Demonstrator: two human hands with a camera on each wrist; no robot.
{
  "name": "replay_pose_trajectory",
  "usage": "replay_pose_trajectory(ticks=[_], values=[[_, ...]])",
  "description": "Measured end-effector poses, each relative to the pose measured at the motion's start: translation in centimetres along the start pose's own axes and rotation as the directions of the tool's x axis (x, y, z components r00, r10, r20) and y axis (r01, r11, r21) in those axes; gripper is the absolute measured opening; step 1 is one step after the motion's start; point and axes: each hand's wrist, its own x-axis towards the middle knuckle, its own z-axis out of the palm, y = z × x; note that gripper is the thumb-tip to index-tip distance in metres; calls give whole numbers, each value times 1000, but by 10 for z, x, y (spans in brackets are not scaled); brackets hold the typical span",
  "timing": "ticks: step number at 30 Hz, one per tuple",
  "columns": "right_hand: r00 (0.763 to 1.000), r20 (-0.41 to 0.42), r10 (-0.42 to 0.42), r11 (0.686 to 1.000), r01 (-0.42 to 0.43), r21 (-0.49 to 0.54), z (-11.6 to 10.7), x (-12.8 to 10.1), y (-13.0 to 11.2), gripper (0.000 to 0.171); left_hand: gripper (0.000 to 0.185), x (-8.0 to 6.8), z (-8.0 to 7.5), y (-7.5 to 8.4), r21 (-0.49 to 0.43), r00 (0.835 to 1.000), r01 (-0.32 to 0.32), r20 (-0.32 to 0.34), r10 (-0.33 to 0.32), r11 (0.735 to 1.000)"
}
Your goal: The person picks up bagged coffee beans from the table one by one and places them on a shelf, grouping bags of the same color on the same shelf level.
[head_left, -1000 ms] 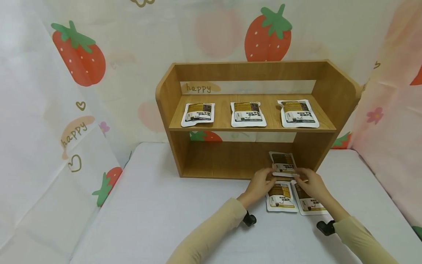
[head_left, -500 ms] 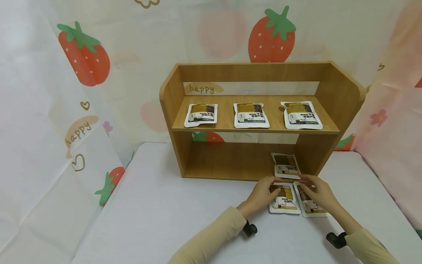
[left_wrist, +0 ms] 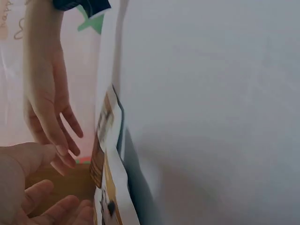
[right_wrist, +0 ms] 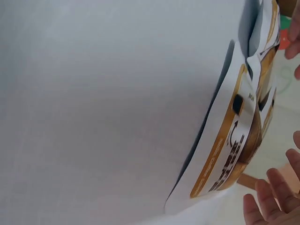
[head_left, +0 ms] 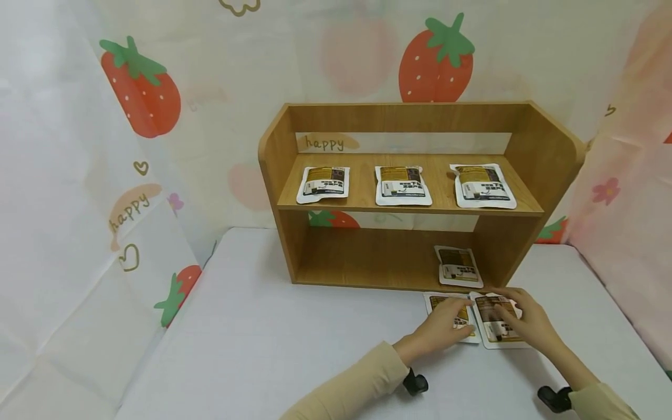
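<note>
Two white and brown pouches lie side by side on the white table in front of a wooden shelf (head_left: pixel 286 137). My left hand (head_left: pixel 446 326) rests with relaxed fingers on the left pouch (head_left: pixel 442 303). Beside it, my right hand (head_left: pixel 522 324) lies flat on the right pouch (head_left: pixel 488 318). The left wrist view shows the left pouch (left_wrist: pixel 105 154) edge-on, with my left fingers (left_wrist: pixel 47 206) beside it. In the right wrist view the right pouch (right_wrist: pixel 239 140) lifts slightly off the cloth, and my right fingertips (right_wrist: pixel 272 197) are near it.
A fourth pouch (head_left: pixel 458 266) lies at the right end of the lower shelf. Three more pouches (head_left: pixel 402 185) sit in a row on the upper shelf. Strawberry-print curtains (head_left: pixel 131 146) close in the back and both sides. The white table (head_left: pixel 262 338) stretches to the left.
Both hands let go of the pouch at the lower shelf's right end and drew back toward me. They now rest on the two pouches on the table.
</note>
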Motion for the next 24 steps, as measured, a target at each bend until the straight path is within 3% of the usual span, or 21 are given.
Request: replay_pose_trajectory(ticks=[7,13,19,24], values=[[999,33,37,999,-37,12,-6,-5,4,39,48,4,7,18,-65,996,90,32,-88,994],[998,30,53,999,-52,-14,-8,-13,10,42,52,10,10,28,-75,980,187,85,-180,979],[996,53,69,997,-68,-34,-12,-17,14,45,55,16,12,32,-91,971,216,121,-204,972],[981,137,139,990,-136,-32,-16,-20,15,49,56,21,13,37,-124,959,258,154,-239,958]])
